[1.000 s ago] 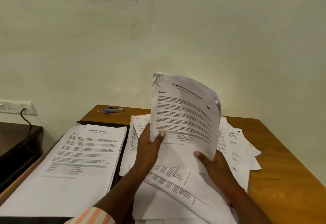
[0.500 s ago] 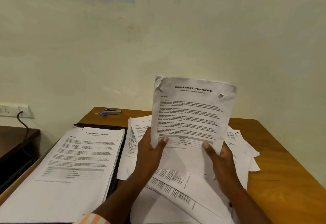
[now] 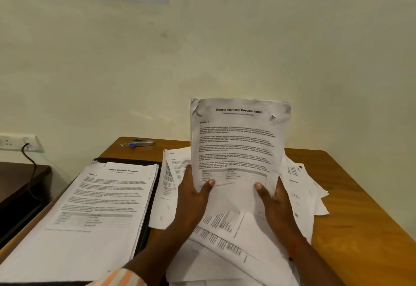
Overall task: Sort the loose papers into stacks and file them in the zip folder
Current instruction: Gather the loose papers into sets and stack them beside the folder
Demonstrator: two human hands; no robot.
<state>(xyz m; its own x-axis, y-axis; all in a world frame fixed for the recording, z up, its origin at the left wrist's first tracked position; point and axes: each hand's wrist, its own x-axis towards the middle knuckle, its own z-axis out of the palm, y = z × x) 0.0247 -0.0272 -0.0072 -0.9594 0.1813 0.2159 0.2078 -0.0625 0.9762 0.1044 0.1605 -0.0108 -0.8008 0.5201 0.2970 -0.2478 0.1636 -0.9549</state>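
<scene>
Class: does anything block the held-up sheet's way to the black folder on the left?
Nothing visible blocks the path. The left hand and right hand hold the sheet above the loose pile; a transcript stack covers the folder.

A: Any txt legible?
B: Yep. Upright sheet [image 3: 238, 141], pinched by left hand [image 3: 191, 198] & right hand [image 3: 274, 202]: bold heading at top centre, "Sample Internship Documentation". Below it at left, "Section 1".
A: Sub-line under the heading?
B: Too small to read. Same w/ body paras & the table.
A: Stack [image 3: 101, 207] on the left?
B: Top pg headed "Sample Education Transcript". Rest is blurred.
A: Loose papers [image 3: 225, 252]?
B: Printed, but nothing readable.
</scene>
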